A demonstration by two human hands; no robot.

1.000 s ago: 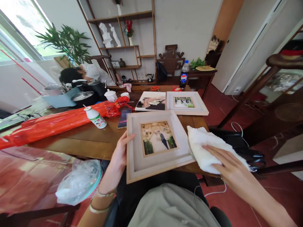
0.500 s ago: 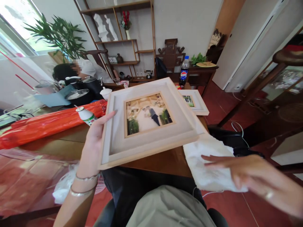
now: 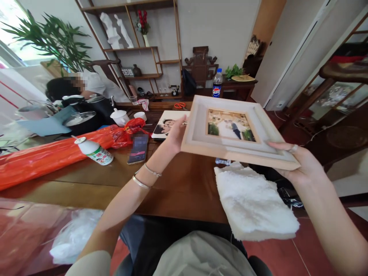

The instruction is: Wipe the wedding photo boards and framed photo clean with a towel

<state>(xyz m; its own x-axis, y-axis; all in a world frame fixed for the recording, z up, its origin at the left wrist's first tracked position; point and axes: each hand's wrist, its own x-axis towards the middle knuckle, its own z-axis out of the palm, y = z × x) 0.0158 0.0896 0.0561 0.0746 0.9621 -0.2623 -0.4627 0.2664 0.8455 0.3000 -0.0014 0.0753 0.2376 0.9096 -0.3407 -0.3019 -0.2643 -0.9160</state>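
Observation:
A pale wooden picture frame (image 3: 198, 138) with a wedding photo is held up above the brown table (image 3: 178, 188). My left hand (image 3: 175, 134) grips its left edge and my right hand (image 3: 299, 161) grips its right corner, thumb on top. Below the frame a white fluffy cloth (image 3: 253, 199) lies on the table's near right corner, overhanging the edge. A loose photo print (image 3: 165, 125) lies flat behind my left hand.
A phone (image 3: 138, 148), a small white bottle (image 3: 94, 151) and a long red plastic bag (image 3: 48, 157) lie at the left. Pots (image 3: 80, 120) and a white teapot (image 3: 119, 117) stand further back beside another person (image 3: 66, 88). A cola bottle (image 3: 217, 84) stands before the shelves.
The frame went from the table into the air and to the right. My right hand left the white cloth and took the frame's right corner.

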